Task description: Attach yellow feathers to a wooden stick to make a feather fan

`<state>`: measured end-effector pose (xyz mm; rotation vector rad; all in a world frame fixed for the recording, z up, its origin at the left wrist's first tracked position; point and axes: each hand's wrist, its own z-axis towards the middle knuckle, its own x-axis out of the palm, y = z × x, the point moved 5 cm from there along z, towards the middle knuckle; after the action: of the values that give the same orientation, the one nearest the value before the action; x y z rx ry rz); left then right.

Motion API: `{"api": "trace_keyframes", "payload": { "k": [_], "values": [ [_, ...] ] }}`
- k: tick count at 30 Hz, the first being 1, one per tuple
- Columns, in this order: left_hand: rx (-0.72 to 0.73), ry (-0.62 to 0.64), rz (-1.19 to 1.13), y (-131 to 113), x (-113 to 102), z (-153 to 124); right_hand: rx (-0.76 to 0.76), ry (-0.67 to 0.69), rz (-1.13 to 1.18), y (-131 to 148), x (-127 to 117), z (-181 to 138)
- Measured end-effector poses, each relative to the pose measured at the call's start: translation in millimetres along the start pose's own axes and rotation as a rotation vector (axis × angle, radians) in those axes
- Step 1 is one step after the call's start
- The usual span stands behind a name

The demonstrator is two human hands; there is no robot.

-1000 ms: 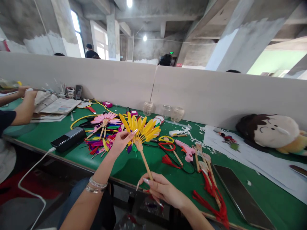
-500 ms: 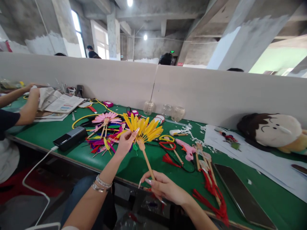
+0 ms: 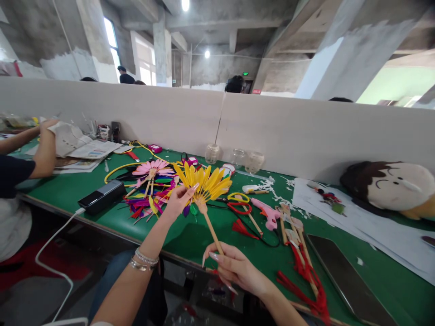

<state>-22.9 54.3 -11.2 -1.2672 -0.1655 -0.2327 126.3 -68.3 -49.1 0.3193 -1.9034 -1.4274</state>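
Observation:
A fan of yellow feathers (image 3: 207, 181) on a wooden stick handle is held up over the near edge of the green table. My right hand (image 3: 234, 267) closes its fingertips round the lower end of the handle. My left hand (image 3: 178, 203), with bracelets on its wrist, pinches a yellow feather at the fan's left side, near the base of the spread. Behind and left of that hand lies a pink feather fan (image 3: 153, 168) on a pile of coloured feathers (image 3: 142, 206). Red-handled scissors (image 3: 240, 207) rest just right of the yellow fan.
A pink glue gun (image 3: 267, 212), red-tasselled sticks (image 3: 297, 240) and a dark phone (image 3: 346, 276) lie to the right. A black power bank (image 3: 102, 197) with a white cable sits left. Glass jars (image 3: 238, 157) stand by the white partition (image 3: 288, 129). Another person's hands hold newspaper (image 3: 70, 140) at far left.
My hands keep the same hold on the yellow fan. The view has shifted slightly. At far left, the other person's hands have moved the newspaper a little.

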Motion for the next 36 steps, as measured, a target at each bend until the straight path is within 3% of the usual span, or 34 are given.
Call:
{"api": "trace_keyframes", "payload": {
  "k": [4,9,24,30,36],
  "values": [
    [-0.036,-0.025,-0.072,10.0,0.4,1.8,-0.071,-0.051,0.002,0.9,-2.4,2.5],
    [-0.026,-0.039,-0.112,15.4,7.8,0.9,-0.055,-0.035,-0.009,-4.9,0.5,4.1],
    [-0.001,-0.098,-0.138,17.2,5.3,-2.7,-0.021,-0.080,-0.343,-2.3,0.4,0.7],
    [-0.005,-0.126,-0.170,20.5,7.8,-3.7,-0.022,-0.074,-0.323,-5.2,-0.8,1.6],
    [-0.064,-0.088,-0.220,20.9,7.2,-2.5,-0.045,-0.035,-0.094,-7.2,1.5,5.6]
  ]
}}
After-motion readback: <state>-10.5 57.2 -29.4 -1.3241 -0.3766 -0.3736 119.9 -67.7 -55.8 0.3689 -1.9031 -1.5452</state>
